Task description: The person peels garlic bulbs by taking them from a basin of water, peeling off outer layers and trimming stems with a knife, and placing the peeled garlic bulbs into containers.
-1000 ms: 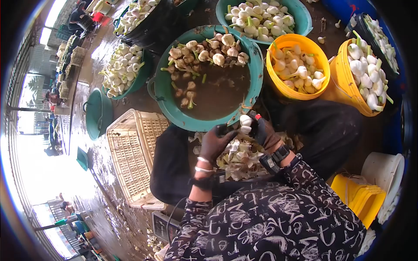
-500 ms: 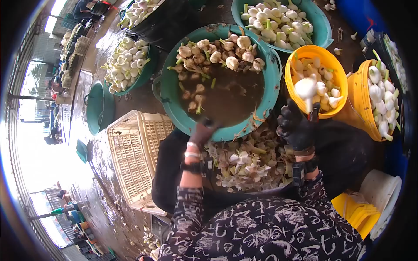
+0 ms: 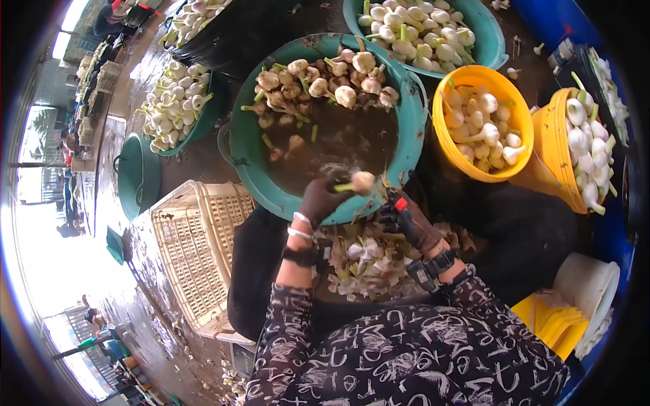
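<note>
In my gloved left hand (image 3: 322, 201) is a brownish garlic bulb (image 3: 363, 183), gripped by its green stem above the near rim of a green tub (image 3: 238, 166). Just right of the bulb, my gloved right hand (image 3: 413, 227) is closed around a small dark tool with a red part (image 3: 400, 204); its exact kind is unclear. Muddy water fills the tub, and unpeeled garlic bulbs (image 3: 345, 96) are heaped at its far side. Peeled white bulbs (image 3: 489, 133) lie in the yellow bucket (image 3: 520, 101) to the right. Papery garlic peelings (image 3: 369, 267) are piled below my hands.
A cream plastic crate (image 3: 196, 250) stands to my left, with a green bucket (image 3: 137, 177) beyond it. Tubs of white garlic (image 3: 177, 101) stand at the back. On the right are another yellow bucket (image 3: 552, 145) and a white bucket (image 3: 596, 277).
My left hand has come up from the water with a garlic bulb. My right hand has moved left from the yellow bucket, and the white bulb in the air there has dropped in.
</note>
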Tool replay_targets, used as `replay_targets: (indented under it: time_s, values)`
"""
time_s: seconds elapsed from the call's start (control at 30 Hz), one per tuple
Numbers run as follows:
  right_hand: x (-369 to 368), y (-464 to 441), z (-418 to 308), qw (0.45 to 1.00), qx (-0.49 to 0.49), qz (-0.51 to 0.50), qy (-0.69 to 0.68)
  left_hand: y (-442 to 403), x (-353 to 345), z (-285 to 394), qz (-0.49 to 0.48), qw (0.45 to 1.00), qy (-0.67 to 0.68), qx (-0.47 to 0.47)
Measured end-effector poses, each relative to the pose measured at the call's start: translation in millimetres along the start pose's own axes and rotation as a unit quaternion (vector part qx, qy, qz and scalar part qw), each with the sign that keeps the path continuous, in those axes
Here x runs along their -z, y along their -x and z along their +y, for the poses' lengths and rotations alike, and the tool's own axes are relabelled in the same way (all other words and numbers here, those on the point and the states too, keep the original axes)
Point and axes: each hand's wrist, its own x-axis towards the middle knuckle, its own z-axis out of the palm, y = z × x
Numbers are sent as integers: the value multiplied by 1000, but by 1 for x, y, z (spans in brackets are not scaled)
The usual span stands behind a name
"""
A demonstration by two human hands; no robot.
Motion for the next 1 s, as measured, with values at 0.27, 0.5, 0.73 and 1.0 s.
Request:
replay_targets:
  time_s: [0.27,0.5,0.73,1.0]
  values:
    - [-1,28,10,981,-60,-151,-107,61,-88,16,163,952,227,-122]
    - [-7,36,6,838,417,18,352,94,-69,46,52,986,132,-93]
    - [-2,47,-4,875,312,-113,352,98,-53,33,-84,962,258,23]
    - [2,33,16,911,291,-26,291,98,-67,40,-57,948,311,28]
